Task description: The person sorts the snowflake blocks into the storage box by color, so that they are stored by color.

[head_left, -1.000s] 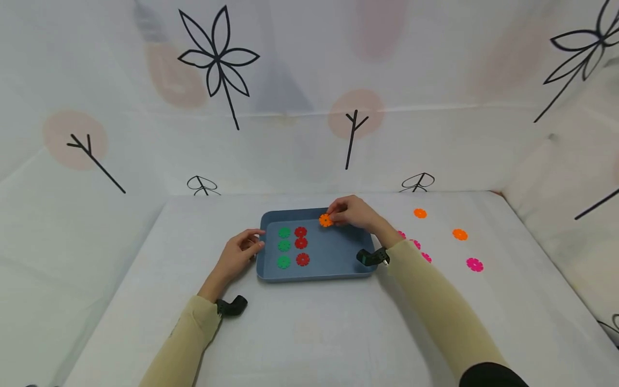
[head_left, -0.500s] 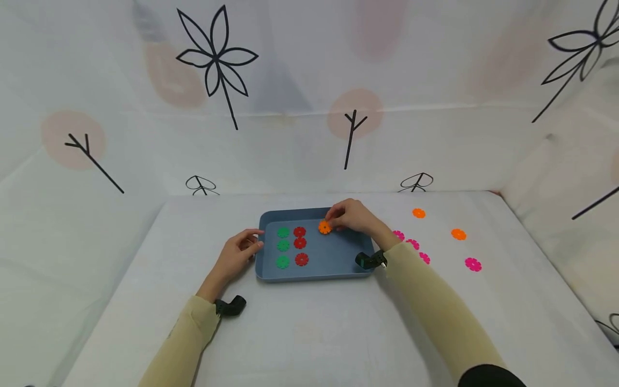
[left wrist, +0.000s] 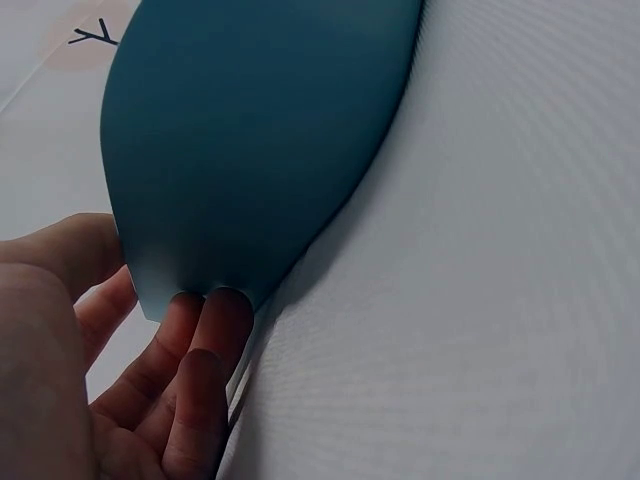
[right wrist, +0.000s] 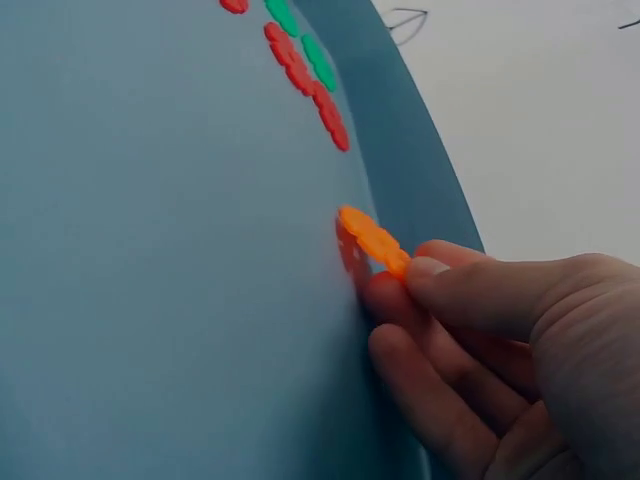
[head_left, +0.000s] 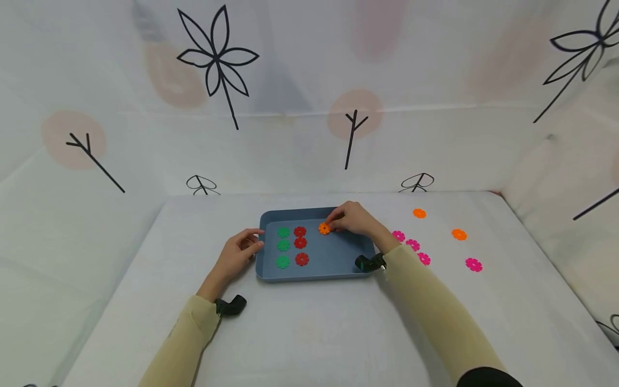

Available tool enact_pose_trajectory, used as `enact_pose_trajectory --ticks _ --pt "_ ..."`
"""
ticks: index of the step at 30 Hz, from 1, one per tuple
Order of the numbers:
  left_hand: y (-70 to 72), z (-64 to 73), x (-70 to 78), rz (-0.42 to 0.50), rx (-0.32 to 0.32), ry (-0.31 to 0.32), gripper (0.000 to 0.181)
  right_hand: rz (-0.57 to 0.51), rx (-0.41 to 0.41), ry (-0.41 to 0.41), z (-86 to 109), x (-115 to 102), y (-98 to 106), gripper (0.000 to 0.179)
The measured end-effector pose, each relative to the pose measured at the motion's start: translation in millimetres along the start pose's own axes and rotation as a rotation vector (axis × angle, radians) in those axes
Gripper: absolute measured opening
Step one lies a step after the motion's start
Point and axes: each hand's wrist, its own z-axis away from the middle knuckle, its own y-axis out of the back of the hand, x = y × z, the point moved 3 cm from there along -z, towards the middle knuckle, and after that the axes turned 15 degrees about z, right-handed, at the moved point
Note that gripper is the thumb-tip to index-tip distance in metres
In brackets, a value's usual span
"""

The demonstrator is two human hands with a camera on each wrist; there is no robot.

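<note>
A blue-grey tray (head_left: 338,258) lies on the white table. My left hand (head_left: 238,251) is at its left end; in the left wrist view, the fingertips (left wrist: 225,305) touch the tray's outer wall (left wrist: 260,150). My right hand (head_left: 355,219) pinches an orange flower-shaped disc (head_left: 324,228) between thumb and finger over the upper middle of the tray. In the right wrist view, the orange disc (right wrist: 372,240) tilts, its far edge close over the tray floor. To its left stand a column of three red discs (head_left: 302,259) and a column of three green discs (head_left: 283,245).
On the table right of the tray lie two more orange discs (head_left: 459,234) and several pink flower-shaped discs (head_left: 474,264). A white printed cloth (head_left: 290,150) hangs behind the table. Dark wrist cameras (head_left: 232,306) are strapped to both forearms.
My right hand has moved slightly toward me and lowered the orange disc toward the tray floor, level with the top red disc. The left hand has stayed at the tray's edge.
</note>
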Motion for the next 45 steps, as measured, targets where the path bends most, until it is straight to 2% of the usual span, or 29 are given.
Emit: enact_pose_trajectory --ticks 5,7,13,21,32,39,45 --pt "4.9 -8.3 -29.4 0.012 0.016 0.003 0.036 0.043 -0.023 0.019 0.0 -1.4 -2.5 0.016" --pt "5.5 -9.0 -32.6 0.015 0.022 0.000 0.036 0.057 -0.028 0.025 0.4 -2.0 -3.0 0.018" --pt "5.4 -8.3 -32.6 0.025 0.026 -0.013 0.034 0.100 -0.022 0.045 1.9 -4.0 -3.5 0.021" --pt "5.0 -8.4 -28.9 0.015 0.027 -0.025 0.033 0.107 -0.019 0.060 2.5 -5.4 -1.8 0.021" --pt "5.1 -8.4 -31.2 0.018 0.029 0.008 0.035 0.088 -0.012 0.065 2.8 -6.2 -2.8 0.023" --pt "-0.9 2.1 8.6 0.016 0.003 0.006 0.035 0.057 -0.012 0.036 2.4 -5.5 -3.2 0.024" --pt "-0.7 3.0 9.9 0.007 0.004 0.004 0.035 0.031 -0.006 0.038 3.1 -5.0 -3.3 0.024"
